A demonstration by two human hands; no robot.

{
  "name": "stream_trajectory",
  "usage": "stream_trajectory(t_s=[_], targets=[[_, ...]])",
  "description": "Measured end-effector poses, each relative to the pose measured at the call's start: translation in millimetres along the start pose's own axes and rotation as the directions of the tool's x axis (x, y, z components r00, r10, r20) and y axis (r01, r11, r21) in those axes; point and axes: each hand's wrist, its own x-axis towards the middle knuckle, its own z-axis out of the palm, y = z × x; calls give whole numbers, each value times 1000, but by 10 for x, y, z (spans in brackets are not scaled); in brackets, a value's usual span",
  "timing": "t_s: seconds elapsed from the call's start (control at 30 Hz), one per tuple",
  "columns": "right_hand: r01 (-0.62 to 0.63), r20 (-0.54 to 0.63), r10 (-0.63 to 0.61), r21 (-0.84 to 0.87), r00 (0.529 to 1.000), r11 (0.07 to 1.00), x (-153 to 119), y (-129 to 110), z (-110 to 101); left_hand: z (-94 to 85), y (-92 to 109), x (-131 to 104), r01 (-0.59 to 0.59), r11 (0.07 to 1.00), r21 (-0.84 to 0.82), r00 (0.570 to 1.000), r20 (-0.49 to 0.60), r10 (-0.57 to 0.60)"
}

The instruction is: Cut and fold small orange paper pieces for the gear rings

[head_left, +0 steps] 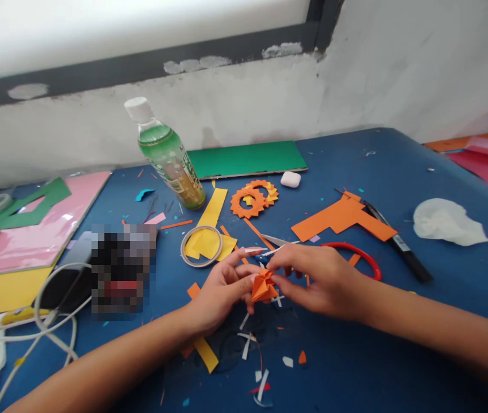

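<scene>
Between both hands is a small folded orange paper piece (264, 285) with pleats. My left hand (222, 291) pinches its left side with thumb and fingers. My right hand (323, 276) has thumb and index finger closed on its upper right edge. Scissors with a red handle (375, 265) lie partly under my right hand, their blades showing just beyond the fingers. Past my left hand rests a roll of tape (183, 252) on yellow paper scraps (227, 246). Farther back lie toothed orange paper rings (248, 202) with some yellow parts.
A green-labelled bottle (170, 163) stands near the wall, beside a green board (248, 159). A white earbud case (291, 179), cut orange paper (334, 218), black marker (407, 255) and white tissue (448, 222) lie beyond. A white cable (41, 304) coils at left. Paper scraps litter the blue table (355, 367).
</scene>
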Motion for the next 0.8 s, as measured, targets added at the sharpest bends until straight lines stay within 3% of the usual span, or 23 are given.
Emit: stream_trajectory(t_s=[0.1, 0.43, 0.8], targets=[[60, -22, -61, -47, 998, 997, -9, -12, 18, -9, -8, 2, -17, 1000, 24, 1000, 7, 17], [-12, -10, 12, -51, 1000, 999, -11, -39, 12, 25, 5, 6, -87, 988, 129, 996, 10, 86], [-207, 13, 207, 129, 978, 970, 7, -103, 25, 38, -23, -96, -204, 925, 320, 974, -27, 225]])
